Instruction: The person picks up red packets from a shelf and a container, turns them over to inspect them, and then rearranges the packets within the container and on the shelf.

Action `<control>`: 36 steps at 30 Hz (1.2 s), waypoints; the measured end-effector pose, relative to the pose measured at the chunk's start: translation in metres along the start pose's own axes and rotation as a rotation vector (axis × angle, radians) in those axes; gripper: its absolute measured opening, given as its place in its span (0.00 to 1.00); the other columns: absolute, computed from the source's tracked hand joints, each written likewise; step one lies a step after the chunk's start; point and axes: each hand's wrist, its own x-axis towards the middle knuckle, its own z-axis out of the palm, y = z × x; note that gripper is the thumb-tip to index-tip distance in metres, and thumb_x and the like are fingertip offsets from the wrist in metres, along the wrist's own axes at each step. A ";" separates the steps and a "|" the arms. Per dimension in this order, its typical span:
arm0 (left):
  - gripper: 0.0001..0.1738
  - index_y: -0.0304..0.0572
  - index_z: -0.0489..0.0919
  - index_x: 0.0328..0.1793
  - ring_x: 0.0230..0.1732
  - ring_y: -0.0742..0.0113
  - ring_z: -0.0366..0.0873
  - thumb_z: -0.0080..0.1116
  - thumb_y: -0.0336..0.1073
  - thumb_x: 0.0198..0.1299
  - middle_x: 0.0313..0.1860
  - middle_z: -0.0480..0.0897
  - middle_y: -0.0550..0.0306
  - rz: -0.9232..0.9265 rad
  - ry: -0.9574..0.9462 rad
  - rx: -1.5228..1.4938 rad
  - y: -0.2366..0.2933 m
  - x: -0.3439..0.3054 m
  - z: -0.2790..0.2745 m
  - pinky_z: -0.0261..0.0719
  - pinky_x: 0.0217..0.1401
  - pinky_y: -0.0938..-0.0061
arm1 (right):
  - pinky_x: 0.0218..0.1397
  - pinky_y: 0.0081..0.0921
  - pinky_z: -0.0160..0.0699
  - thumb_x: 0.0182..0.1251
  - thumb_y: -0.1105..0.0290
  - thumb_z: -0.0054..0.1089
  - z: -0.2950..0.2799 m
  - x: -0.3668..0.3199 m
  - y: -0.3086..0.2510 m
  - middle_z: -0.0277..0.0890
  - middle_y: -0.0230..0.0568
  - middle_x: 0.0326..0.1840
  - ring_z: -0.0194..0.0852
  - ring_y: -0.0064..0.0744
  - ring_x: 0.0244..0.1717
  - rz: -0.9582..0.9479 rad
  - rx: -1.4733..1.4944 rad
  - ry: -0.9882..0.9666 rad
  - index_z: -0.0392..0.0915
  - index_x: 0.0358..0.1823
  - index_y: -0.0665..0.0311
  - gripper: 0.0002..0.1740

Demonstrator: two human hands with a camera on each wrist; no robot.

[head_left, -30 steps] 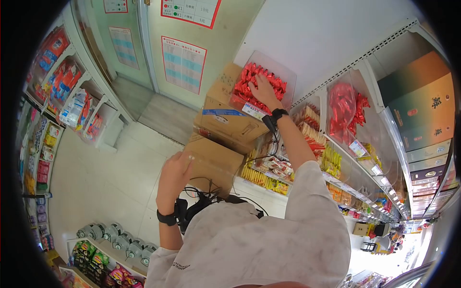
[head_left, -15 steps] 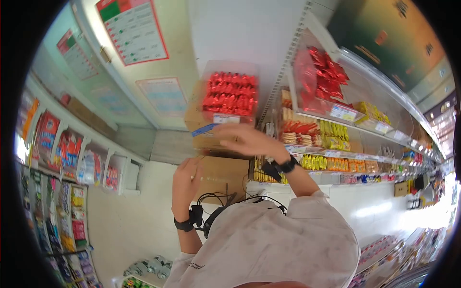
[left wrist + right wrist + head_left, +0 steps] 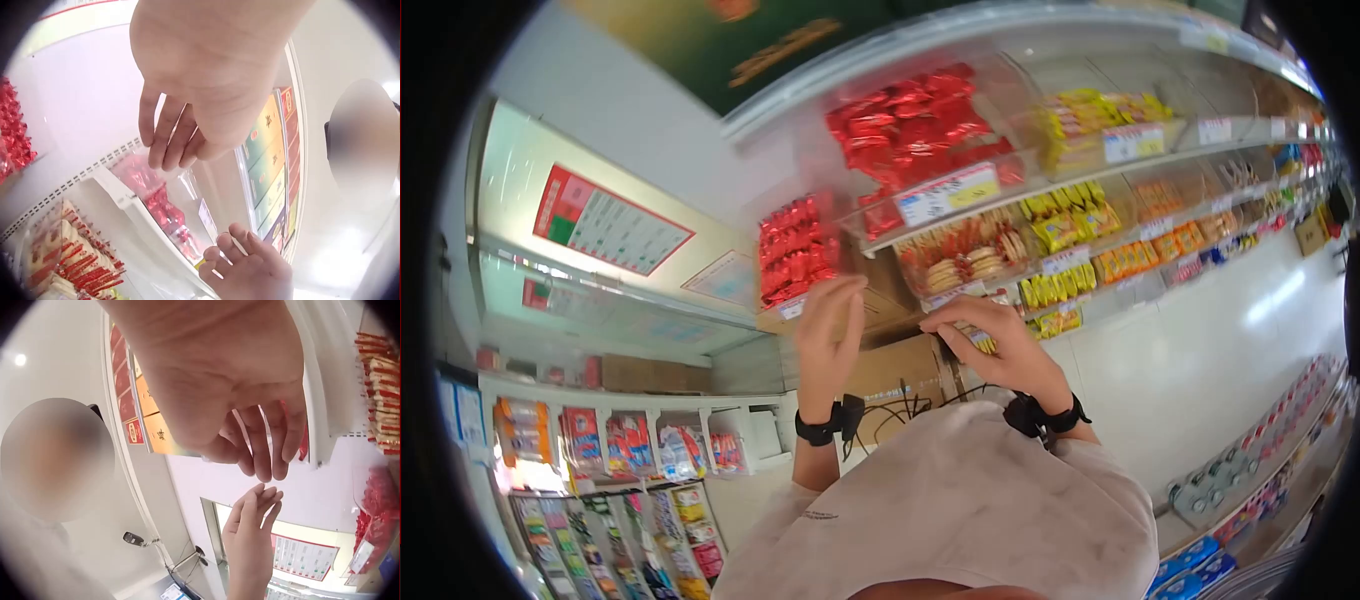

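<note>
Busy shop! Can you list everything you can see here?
Small sweets bin: one, clear with red sweets, on top box.
Large sweets bin: one, clear with red sweets, upper shelf.
Snack packs: many, yellow, right of the large bin.
Price label: one, white and yellow, shelf edge.
Cardboard boxes: at least two, brown, behind the hands.
Poster: one, red and green, left wall.
Snack bags: many, mostly red, lower-left rack.
Left hand: one, open, raised before the small bin.
Right hand: one, fingers relaxed, holding nothing.

Free air between left grip [image 3: 828, 325] and right grip [image 3: 990, 345]; cardboard box [image 3: 897, 372] and candy bin [image 3: 795, 250] block straight ahead.
</note>
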 end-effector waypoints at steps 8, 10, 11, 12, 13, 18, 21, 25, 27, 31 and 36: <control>0.34 0.37 0.73 0.76 0.83 0.39 0.57 0.66 0.29 0.62 0.78 0.67 0.41 0.110 0.184 0.171 0.038 0.026 0.064 0.58 0.83 0.47 | 0.49 0.40 0.81 0.67 0.80 0.59 -0.065 0.043 -0.046 0.80 0.50 0.47 0.81 0.53 0.47 -0.406 -0.193 0.109 0.81 0.52 0.67 0.13; 0.40 0.36 0.68 0.79 0.83 0.37 0.55 0.68 0.33 0.60 0.80 0.65 0.39 0.156 0.165 0.217 0.039 0.038 0.067 0.51 0.84 0.42 | 0.56 0.42 0.80 0.69 0.77 0.59 -0.074 0.080 -0.049 0.81 0.51 0.52 0.81 0.54 0.53 -0.485 -0.338 0.029 0.80 0.57 0.68 0.15; 0.43 0.36 0.65 0.81 0.84 0.36 0.54 0.69 0.35 0.59 0.80 0.64 0.38 0.187 0.159 0.237 0.038 0.044 0.069 0.48 0.85 0.39 | 0.59 0.42 0.79 0.70 0.77 0.59 -0.077 0.101 -0.046 0.81 0.51 0.55 0.81 0.54 0.55 -0.529 -0.446 -0.006 0.79 0.60 0.68 0.17; 0.45 0.35 0.63 0.82 0.84 0.35 0.53 0.69 0.36 0.58 0.81 0.63 0.38 0.179 0.146 0.248 0.037 0.045 0.071 0.47 0.84 0.38 | 0.61 0.43 0.78 0.71 0.73 0.60 -0.075 0.120 -0.043 0.81 0.52 0.57 0.79 0.55 0.58 -0.579 -0.529 -0.004 0.76 0.63 0.68 0.20; 0.48 0.35 0.60 0.83 0.84 0.34 0.52 0.69 0.37 0.57 0.81 0.62 0.38 0.171 0.135 0.255 0.036 0.047 0.075 0.46 0.84 0.36 | 0.62 0.45 0.77 0.72 0.69 0.62 -0.074 0.139 -0.039 0.80 0.54 0.58 0.78 0.56 0.60 -0.628 -0.616 -0.005 0.74 0.66 0.68 0.23; 0.49 0.39 0.58 0.85 0.85 0.34 0.50 0.69 0.36 0.59 0.82 0.61 0.40 0.120 0.096 0.217 0.037 0.044 0.075 0.50 0.84 0.39 | 0.69 0.41 0.74 0.72 0.61 0.66 -0.069 0.256 -0.026 0.77 0.54 0.65 0.74 0.53 0.68 -0.242 -1.101 -0.448 0.70 0.71 0.68 0.31; 0.47 0.40 0.61 0.84 0.85 0.36 0.52 0.69 0.34 0.59 0.82 0.62 0.41 0.077 0.142 0.052 0.039 0.034 0.064 0.58 0.83 0.45 | 0.69 0.41 0.74 0.72 0.61 0.66 -0.057 0.298 -0.019 0.77 0.54 0.65 0.74 0.52 0.67 -0.210 -1.277 -0.569 0.70 0.72 0.67 0.31; 0.40 0.39 0.69 0.80 0.84 0.38 0.56 0.68 0.32 0.59 0.80 0.66 0.42 0.114 0.139 0.004 0.041 0.012 0.040 0.64 0.80 0.50 | 0.69 0.40 0.74 0.72 0.61 0.66 -0.047 0.324 -0.008 0.77 0.53 0.65 0.75 0.51 0.67 -0.211 -1.445 -0.607 0.70 0.72 0.67 0.32; 0.37 0.40 0.71 0.77 0.84 0.39 0.57 0.68 0.31 0.60 0.79 0.67 0.43 0.107 0.119 -0.014 0.037 0.005 0.036 0.65 0.80 0.51 | 0.69 0.40 0.74 0.72 0.62 0.66 -0.042 0.327 -0.001 0.77 0.53 0.66 0.75 0.51 0.67 -0.216 -1.504 -0.601 0.69 0.72 0.67 0.32; 0.36 0.41 0.71 0.77 0.83 0.41 0.58 0.67 0.31 0.61 0.79 0.67 0.43 0.072 0.034 -0.025 0.032 -0.004 0.031 0.67 0.79 0.53 | 0.69 0.40 0.75 0.71 0.62 0.67 -0.047 0.327 0.002 0.77 0.52 0.66 0.75 0.50 0.66 -0.242 -1.519 -0.594 0.69 0.73 0.66 0.32; 0.33 0.40 0.73 0.75 0.79 0.44 0.65 0.65 0.30 0.62 0.75 0.70 0.44 0.093 0.017 -0.042 0.027 -0.010 0.030 0.70 0.77 0.54 | 0.68 0.39 0.75 0.71 0.62 0.67 -0.069 0.309 -0.005 0.78 0.51 0.66 0.76 0.49 0.66 -0.275 -1.264 -0.674 0.69 0.73 0.65 0.32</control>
